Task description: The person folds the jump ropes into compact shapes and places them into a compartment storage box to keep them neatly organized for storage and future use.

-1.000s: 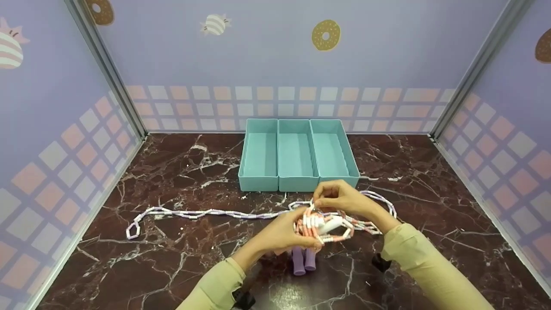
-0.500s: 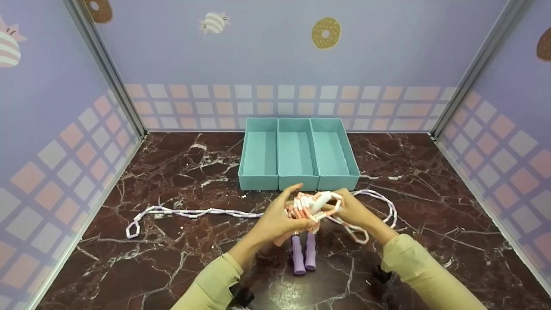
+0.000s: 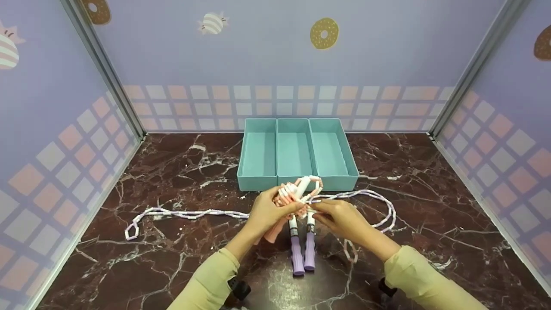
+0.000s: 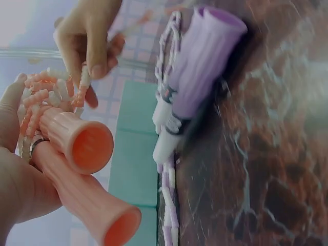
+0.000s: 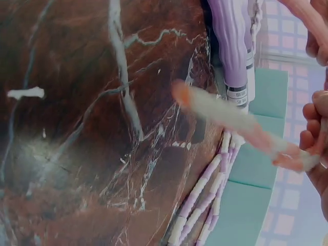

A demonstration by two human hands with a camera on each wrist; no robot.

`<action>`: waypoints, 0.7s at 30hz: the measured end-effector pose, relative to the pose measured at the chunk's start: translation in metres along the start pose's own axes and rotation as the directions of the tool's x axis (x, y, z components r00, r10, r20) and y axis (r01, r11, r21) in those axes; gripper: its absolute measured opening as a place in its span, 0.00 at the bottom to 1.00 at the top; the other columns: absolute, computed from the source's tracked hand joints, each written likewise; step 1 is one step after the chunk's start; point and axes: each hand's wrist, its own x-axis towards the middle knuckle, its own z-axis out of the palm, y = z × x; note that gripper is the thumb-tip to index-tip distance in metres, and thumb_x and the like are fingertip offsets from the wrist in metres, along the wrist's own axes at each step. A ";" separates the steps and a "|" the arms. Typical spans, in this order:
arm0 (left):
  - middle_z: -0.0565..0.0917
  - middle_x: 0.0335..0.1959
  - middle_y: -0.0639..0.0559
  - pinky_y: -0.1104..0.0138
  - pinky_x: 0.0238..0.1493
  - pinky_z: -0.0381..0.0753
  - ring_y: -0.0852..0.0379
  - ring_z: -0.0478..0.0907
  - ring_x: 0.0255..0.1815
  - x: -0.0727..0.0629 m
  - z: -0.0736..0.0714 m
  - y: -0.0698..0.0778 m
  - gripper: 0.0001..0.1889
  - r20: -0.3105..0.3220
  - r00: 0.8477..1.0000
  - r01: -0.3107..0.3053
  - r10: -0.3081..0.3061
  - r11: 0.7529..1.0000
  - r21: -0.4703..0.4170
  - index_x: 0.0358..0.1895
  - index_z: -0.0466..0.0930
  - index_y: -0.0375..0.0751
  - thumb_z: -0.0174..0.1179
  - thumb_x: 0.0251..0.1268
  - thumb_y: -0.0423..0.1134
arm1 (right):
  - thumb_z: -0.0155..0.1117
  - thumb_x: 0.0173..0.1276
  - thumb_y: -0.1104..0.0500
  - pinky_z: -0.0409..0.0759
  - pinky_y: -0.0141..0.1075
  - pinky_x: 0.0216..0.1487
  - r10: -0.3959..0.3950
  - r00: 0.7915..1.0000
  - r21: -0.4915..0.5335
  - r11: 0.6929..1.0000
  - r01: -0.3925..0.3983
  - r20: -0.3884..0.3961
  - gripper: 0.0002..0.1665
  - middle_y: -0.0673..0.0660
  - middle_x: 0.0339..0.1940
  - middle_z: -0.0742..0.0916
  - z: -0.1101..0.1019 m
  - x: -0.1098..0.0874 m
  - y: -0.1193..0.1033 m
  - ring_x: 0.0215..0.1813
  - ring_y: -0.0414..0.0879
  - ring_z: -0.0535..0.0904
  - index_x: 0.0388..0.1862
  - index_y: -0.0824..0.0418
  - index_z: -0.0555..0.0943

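Note:
My left hand [image 3: 266,212] grips a pink-and-white beaded jump rope [image 3: 286,197], its beaded cord bunched round the handles. In the left wrist view, two pink handles [image 4: 77,134] stick out below the bundle, hollow ends toward the camera. To the right, my right hand [image 3: 344,218] pinches a strand of this cord close beside the bundle. A loose loop of the cord [image 5: 225,120] hangs below the right hand. Beneath the hands, a second jump rope with two purple handles [image 3: 297,255] lies on the table; its purple-and-white cord [image 3: 189,214] is stretched out sideways.
Behind the hands stands a teal tray [image 3: 258,182] with three long compartments. The purple-and-white cord runs far left and curves round on the right, near the right forearm. Patterned panels [image 3: 275,51] close in the dark marbled table [image 3: 189,172] at the back and sides.
The right hand has passed from above and behind the bundle to its near right side, drawing the strand along. The left hand and bundle have shifted left; the purple handles are more exposed.

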 end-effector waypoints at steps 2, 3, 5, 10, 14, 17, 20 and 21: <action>0.86 0.35 0.49 0.71 0.29 0.81 0.64 0.78 0.29 0.001 -0.001 -0.002 0.29 -0.024 0.999 -0.024 0.025 0.998 0.059 0.55 0.82 0.42 0.75 0.51 0.52 | 0.71 0.62 0.60 0.84 0.36 0.34 -0.020 1.000 -0.050 0.999 0.018 -0.020 0.10 0.51 0.34 0.89 -0.002 0.000 -0.003 0.32 0.42 0.85 0.43 0.57 0.86; 0.86 0.35 0.49 0.71 0.28 0.80 0.64 0.77 0.29 0.001 -0.001 -0.003 0.29 -0.032 0.999 -0.033 0.036 0.996 0.078 0.55 0.82 0.43 0.75 0.51 0.53 | 0.72 0.61 0.60 0.84 0.36 0.33 -0.027 0.999 -0.071 0.997 0.025 -0.030 0.09 0.50 0.33 0.89 -0.003 0.001 -0.004 0.31 0.42 0.85 0.42 0.56 0.86; 0.85 0.33 0.50 0.72 0.27 0.78 0.64 0.77 0.28 0.001 -0.001 -0.004 0.28 -0.048 0.997 -0.053 0.059 0.992 0.111 0.52 0.82 0.44 0.75 0.50 0.54 | 0.73 0.61 0.59 0.82 0.35 0.30 -0.040 0.998 -0.108 0.994 0.035 -0.043 0.08 0.49 0.31 0.88 -0.005 0.001 -0.007 0.29 0.41 0.83 0.38 0.56 0.85; 0.85 0.31 0.51 0.73 0.25 0.75 0.65 0.75 0.27 0.002 0.000 -0.006 0.27 -0.081 0.989 -0.103 0.121 0.974 0.203 0.48 0.81 0.44 0.75 0.49 0.56 | 0.75 0.57 0.57 0.78 0.33 0.24 -0.093 0.995 -0.187 0.979 0.083 -0.048 0.10 0.48 0.26 0.84 -0.008 0.000 -0.012 0.23 0.40 0.78 0.32 0.56 0.80; 0.86 0.32 0.50 0.74 0.25 0.75 0.64 0.75 0.26 0.003 0.001 -0.010 0.27 -0.110 0.983 -0.120 0.150 0.962 0.247 0.47 0.81 0.42 0.76 0.47 0.54 | 0.76 0.54 0.56 0.70 0.30 0.18 -0.191 0.981 -0.260 0.950 0.175 -0.040 0.15 0.47 0.22 0.79 -0.009 0.000 -0.017 0.19 0.38 0.70 0.27 0.55 0.76; 0.87 0.33 0.48 0.73 0.26 0.76 0.63 0.77 0.27 0.005 0.001 -0.013 0.27 -0.123 0.977 -0.138 0.176 0.952 0.272 0.48 0.81 0.41 0.76 0.47 0.53 | 0.76 0.54 0.54 0.67 0.29 0.16 -0.273 0.961 -0.305 0.919 0.250 -0.036 0.15 0.46 0.22 0.78 -0.010 0.001 -0.019 0.18 0.38 0.69 0.26 0.55 0.75; 0.88 0.34 0.48 0.73 0.27 0.76 0.62 0.76 0.28 0.005 0.001 -0.015 0.28 -0.112 0.974 -0.157 0.197 0.941 0.299 0.50 0.80 0.42 0.76 0.47 0.53 | 0.75 0.55 0.53 0.69 0.29 0.17 -0.338 0.941 -0.337 0.889 0.311 -0.023 0.14 0.46 0.23 0.80 -0.011 0.003 -0.022 0.19 0.38 0.72 0.27 0.54 0.76; 0.88 0.35 0.48 0.72 0.28 0.77 0.62 0.77 0.29 0.005 0.001 -0.016 0.29 -0.104 0.974 -0.162 0.202 0.940 0.301 0.51 0.80 0.43 0.76 0.47 0.53 | 0.75 0.54 0.53 0.70 0.29 0.17 -0.354 0.935 -0.339 0.881 0.329 -0.015 0.14 0.46 0.23 0.81 -0.012 0.003 -0.022 0.20 0.38 0.74 0.28 0.54 0.77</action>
